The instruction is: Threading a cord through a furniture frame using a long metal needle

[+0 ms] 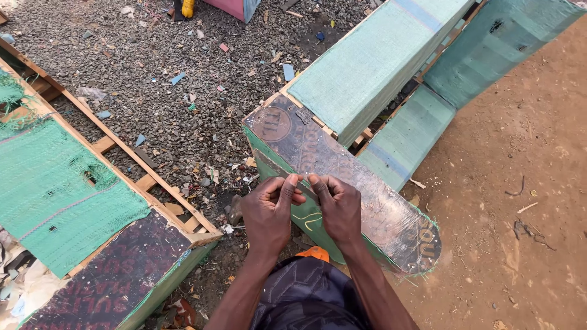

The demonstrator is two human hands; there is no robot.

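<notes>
our left hand (269, 211) and right hand (338, 205) pinch something too small to identify, just above the dark plastic-covered wooden frame (342, 177) slanting away leftward.

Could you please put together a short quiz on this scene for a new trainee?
1. True or false: both hands are brought together in front of the dark printed panel.
2. What colour is the mesh on the wooden frame at the left: A red, B green, C yellow?
3. What covers the ground beyond the hands?

Key: 1 true; the left hand and right hand meet at the fingertips. 2 B. 3 Gravel with scattered scraps.
</notes>
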